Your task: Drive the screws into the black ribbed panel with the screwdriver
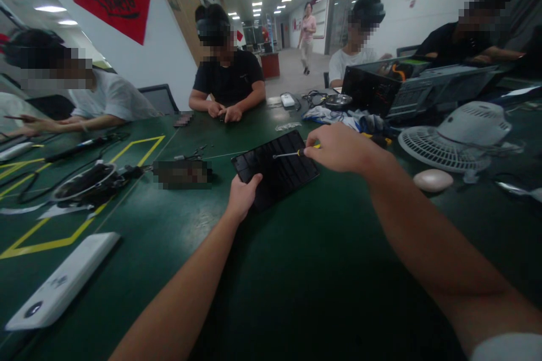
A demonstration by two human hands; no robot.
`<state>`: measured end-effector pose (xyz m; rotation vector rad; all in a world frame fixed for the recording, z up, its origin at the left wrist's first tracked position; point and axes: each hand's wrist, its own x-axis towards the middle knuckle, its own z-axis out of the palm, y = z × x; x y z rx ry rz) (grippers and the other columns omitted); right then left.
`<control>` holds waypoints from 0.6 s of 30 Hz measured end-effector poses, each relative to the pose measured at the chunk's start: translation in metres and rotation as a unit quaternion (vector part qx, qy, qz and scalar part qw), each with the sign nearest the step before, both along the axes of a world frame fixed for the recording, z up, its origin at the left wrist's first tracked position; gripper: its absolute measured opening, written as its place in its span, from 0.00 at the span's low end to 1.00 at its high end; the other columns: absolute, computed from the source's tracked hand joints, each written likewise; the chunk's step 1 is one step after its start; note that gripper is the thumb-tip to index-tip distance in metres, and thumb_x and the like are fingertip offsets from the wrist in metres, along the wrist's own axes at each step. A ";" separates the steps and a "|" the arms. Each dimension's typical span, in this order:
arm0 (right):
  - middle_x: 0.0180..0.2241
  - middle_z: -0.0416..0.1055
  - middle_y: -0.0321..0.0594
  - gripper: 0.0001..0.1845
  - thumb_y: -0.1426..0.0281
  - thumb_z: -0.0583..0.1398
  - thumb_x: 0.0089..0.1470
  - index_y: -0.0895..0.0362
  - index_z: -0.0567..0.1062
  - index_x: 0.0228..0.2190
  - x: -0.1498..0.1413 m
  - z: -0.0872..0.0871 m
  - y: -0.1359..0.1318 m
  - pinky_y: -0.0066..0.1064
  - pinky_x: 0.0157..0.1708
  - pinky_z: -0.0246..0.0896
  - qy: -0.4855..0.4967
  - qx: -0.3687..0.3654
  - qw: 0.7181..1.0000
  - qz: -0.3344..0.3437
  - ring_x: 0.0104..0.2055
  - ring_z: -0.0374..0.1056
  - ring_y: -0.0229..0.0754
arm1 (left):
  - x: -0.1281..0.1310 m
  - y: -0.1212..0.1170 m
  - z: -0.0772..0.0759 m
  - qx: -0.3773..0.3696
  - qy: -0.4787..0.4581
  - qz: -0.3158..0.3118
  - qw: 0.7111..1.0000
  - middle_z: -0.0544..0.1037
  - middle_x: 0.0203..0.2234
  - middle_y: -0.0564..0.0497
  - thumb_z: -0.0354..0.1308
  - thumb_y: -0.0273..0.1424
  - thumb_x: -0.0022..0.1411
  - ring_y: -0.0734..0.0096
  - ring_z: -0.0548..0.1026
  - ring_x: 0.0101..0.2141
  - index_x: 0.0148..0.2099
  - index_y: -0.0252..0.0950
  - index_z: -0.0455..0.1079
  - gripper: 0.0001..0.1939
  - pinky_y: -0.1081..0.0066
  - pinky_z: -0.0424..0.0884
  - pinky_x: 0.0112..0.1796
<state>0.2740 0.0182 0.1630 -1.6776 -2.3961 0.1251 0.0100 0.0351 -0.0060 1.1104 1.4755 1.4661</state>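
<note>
A flat black panel (277, 169) lies on the green table (296, 271) in front of me. My left hand (242, 194) grips the panel's near left edge, fingers closed over it. My right hand (341, 148) is closed on a small screwdriver (292, 153) with a yellow handle; its thin shaft points left and the tip rests on the panel's upper surface.
A white fan (461, 135) lies at the right beside a pale oval object (432, 180). An open computer case (406, 87) stands at the back right. A white power bank (63, 281) lies near left, cables (87, 180) beyond it. Several seated people surround the table.
</note>
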 end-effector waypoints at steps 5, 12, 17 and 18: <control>0.45 0.84 0.56 0.22 0.61 0.56 0.67 0.57 0.87 0.47 0.000 -0.001 -0.001 0.46 0.47 0.70 -0.025 -0.033 0.999 -0.003 0.48 0.79 0.60 | 0.000 -0.002 0.002 -0.003 -0.008 -0.004 1.000 0.86 0.46 0.41 0.75 0.38 0.51 0.49 0.84 0.48 0.49 0.36 0.80 0.24 0.51 0.77 0.56; 0.46 0.83 0.60 0.24 0.62 0.53 0.69 0.60 0.85 0.47 -0.005 0.003 -0.005 0.45 0.45 0.70 -0.051 -0.054 0.997 0.011 0.48 0.79 0.60 | 0.002 -0.004 0.004 0.003 -0.008 -0.005 1.000 0.86 0.45 0.41 0.75 0.37 0.52 0.49 0.84 0.48 0.49 0.36 0.80 0.23 0.51 0.76 0.57; 0.45 0.83 0.60 0.23 0.63 0.53 0.69 0.61 0.85 0.45 -0.007 0.003 -0.008 0.44 0.44 0.68 -0.042 -0.037 0.998 0.010 0.48 0.79 0.60 | 0.000 -0.002 0.001 0.004 -0.012 -0.005 1.000 0.86 0.44 0.41 0.75 0.38 0.51 0.50 0.84 0.47 0.49 0.36 0.80 0.23 0.51 0.77 0.57; 0.43 0.83 0.59 0.21 0.63 0.54 0.69 0.60 0.85 0.45 -0.007 0.003 -0.008 0.44 0.43 0.67 -0.034 -0.032 0.999 0.006 0.47 0.79 0.60 | -0.001 -0.002 0.001 0.003 -0.010 -0.004 1.000 0.86 0.44 0.41 0.75 0.38 0.52 0.50 0.84 0.47 0.49 0.36 0.80 0.23 0.51 0.77 0.57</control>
